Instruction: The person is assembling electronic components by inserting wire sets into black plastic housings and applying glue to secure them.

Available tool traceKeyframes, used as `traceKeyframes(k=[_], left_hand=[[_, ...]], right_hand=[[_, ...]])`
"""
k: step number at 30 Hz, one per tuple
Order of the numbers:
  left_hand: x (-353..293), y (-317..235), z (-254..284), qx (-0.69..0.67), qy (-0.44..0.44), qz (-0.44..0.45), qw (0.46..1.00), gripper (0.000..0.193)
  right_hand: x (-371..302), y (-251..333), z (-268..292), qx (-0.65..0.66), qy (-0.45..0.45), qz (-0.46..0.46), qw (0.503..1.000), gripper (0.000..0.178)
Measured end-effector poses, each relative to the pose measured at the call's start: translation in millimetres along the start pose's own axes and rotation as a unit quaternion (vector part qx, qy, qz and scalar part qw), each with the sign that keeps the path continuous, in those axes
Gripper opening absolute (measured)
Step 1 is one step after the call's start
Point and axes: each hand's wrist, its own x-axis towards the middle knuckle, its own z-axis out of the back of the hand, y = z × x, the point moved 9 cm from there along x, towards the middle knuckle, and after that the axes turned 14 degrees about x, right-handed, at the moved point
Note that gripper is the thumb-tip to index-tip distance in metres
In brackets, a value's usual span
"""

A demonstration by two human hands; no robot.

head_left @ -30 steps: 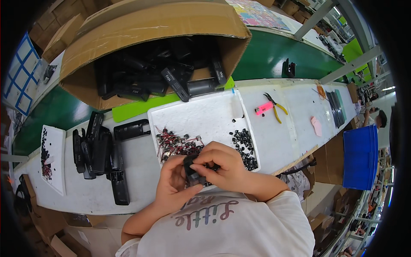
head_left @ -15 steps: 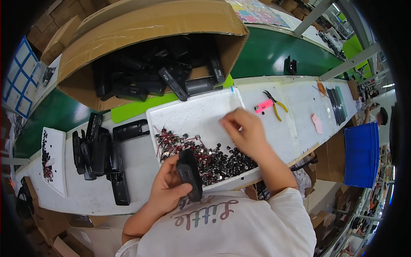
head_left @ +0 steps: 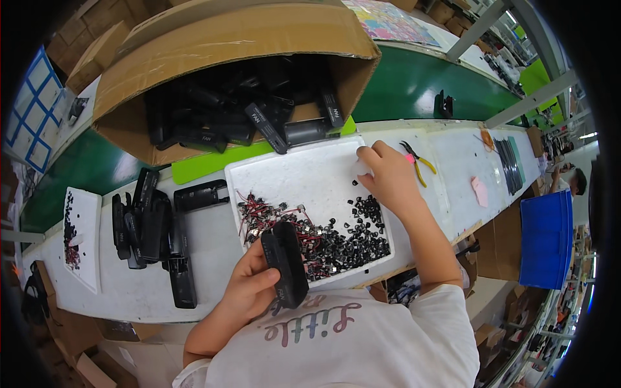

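Note:
My left hand is closed around a black plastic housing, held tilted above the near edge of a white foam tray. Over the tray's far right corner, my right hand has its thumb and fingers curled together. A pale, blurred bit shows at those fingertips, too unclear to name. In the tray lie many small black parts and a heap of small parts with red and black wires. A pink tool is partly hidden behind my right hand, beside yellow-handled pliers.
A cardboard box full of black housings lies open beyond the tray. More black housings are piled left of it, near a smaller white tray. Black strips lie far right; a blue bin stands off the table's right end.
My right hand has moved right and away from me, now covering most of the pink tool. My left hand has turned the black housing a little.

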Motion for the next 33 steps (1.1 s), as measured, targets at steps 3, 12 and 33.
traceKeyframes(k=[3,12,33], left_hand=[[1.2,0.7,-2.3,0.017,-0.001,0.011,1.0,0.064],[0.4,-1.0,-1.8,0.025,-0.006,-0.002,1.0,0.063],[-1.1,-3.4,-8.1,0.028,0.024,-0.024,0.999,0.064]], right_hand=[[-7.5,10.5,16.3,0.09,-0.153,0.042,0.983,0.026],[-39.7,65.1,28.0,0.505,-0.147,0.11,0.844,0.034],[-51.5,117.9,15.1,0.464,-0.111,0.254,0.841,0.038]])
